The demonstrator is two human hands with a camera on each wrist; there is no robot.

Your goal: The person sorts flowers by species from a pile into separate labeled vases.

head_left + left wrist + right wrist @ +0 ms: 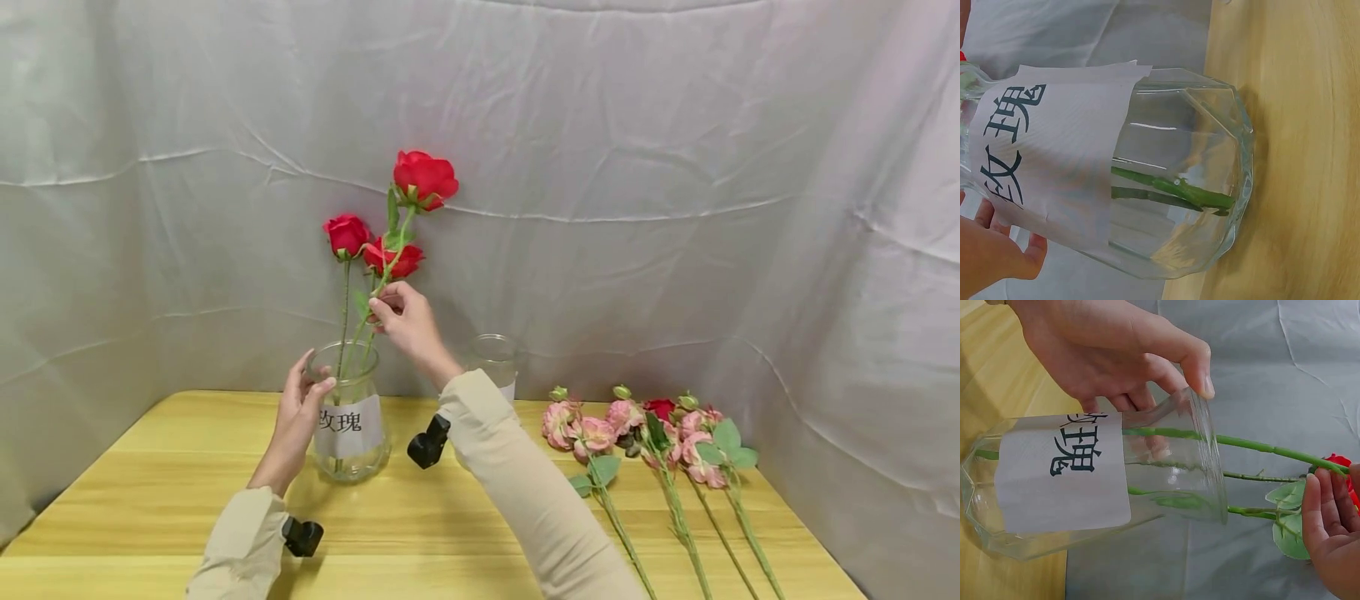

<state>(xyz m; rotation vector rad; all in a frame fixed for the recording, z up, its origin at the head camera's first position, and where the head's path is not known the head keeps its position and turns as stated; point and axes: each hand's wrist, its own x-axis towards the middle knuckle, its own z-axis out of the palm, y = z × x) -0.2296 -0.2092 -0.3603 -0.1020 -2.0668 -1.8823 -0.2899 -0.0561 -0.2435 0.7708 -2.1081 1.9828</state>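
A clear glass vase [367, 468] with a white paper label [1054, 150] bearing dark characters stands on the table's left part. My left hand [295, 421] holds it at the neck, thumb by the rim and fingers round the far side. Above the mouth, my right hand [410, 327] pinches the green stem [1266, 447] of a tall red rose [425, 177]. That stem runs down through the vase mouth; the label hides part of it. Two other red roses, one on the left [347, 235] and one behind the held stem [399, 260], stand in the same vase.
Behind my right forearm stands a second glass vase [495, 348], mostly hidden. Several pink flowers [596, 435] and a red bloom [660, 408] lie at the right of the wooden table [420, 533], stems toward me. Grey cloth [600, 275] hangs behind and at both sides.
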